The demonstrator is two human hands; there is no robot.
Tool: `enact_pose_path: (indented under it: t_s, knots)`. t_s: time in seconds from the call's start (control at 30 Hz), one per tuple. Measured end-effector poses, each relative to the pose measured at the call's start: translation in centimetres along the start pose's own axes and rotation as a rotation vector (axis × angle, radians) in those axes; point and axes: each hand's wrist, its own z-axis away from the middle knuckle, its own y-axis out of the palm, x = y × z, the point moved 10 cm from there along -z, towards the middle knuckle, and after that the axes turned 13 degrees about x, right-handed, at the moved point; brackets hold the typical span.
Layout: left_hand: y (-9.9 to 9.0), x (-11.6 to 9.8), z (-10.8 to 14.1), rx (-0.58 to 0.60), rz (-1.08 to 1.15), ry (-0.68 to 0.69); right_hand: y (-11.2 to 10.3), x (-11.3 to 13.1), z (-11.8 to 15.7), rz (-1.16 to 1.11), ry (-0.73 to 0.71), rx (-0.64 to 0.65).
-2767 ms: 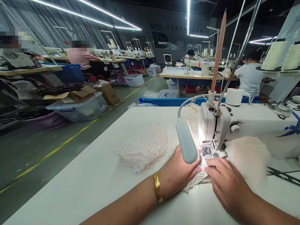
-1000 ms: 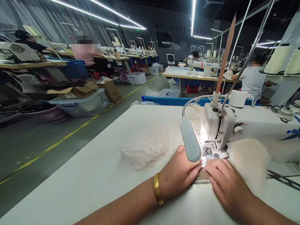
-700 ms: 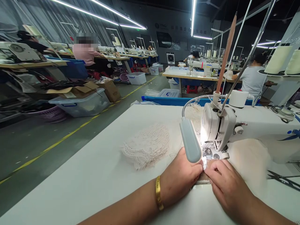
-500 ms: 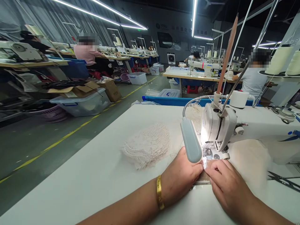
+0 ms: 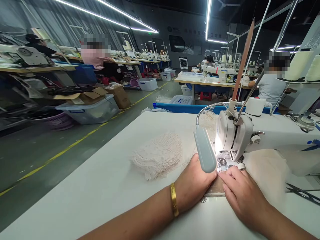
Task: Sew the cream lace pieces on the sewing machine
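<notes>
At the needle area of a white sewing machine [image 5: 233, 133], my left hand [image 5: 196, 185] and my right hand [image 5: 243, 196] are close together, nearly fingertip to fingertip. Both are closed, pinching the edge of a thin piece of fabric [image 5: 220, 173] just in front of the presser foot. Most of this fabric is hidden under my fingers. A grey lamp head [image 5: 205, 151] hangs over my left hand and lights the spot. Left of my hands lies a stack of pale lace pieces [image 5: 158, 155]. Sheer cream fabric [image 5: 266, 173] lies to the right of the needle area.
Black scissors [image 5: 303, 193] lie at the right on the white table [image 5: 100, 186]. More lace [image 5: 208, 121] sits behind the lamp. Thread cones [image 5: 297, 66] stand at the back right. Other people work at machines beyond, and plastic bins [image 5: 90, 110] line the aisle.
My left hand has shifted slightly right and forward toward the needle area. My right hand has moved slightly up and left, its fingers still at the fabric. The view has shifted slightly.
</notes>
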Motion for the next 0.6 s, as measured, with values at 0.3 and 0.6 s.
enact_pose_path:
  t_s: [0.3,0.6]
  knots:
    - [0.27,-0.21,0.06,0.017,-0.023,-0.007,-0.17,-0.08,-0.23,0.001,0.003,-0.017]
    - [0.25,0.45,-0.4,0.041,-0.042,-0.052,-0.08,-0.25,-0.36,-0.006,0.019,0.026]
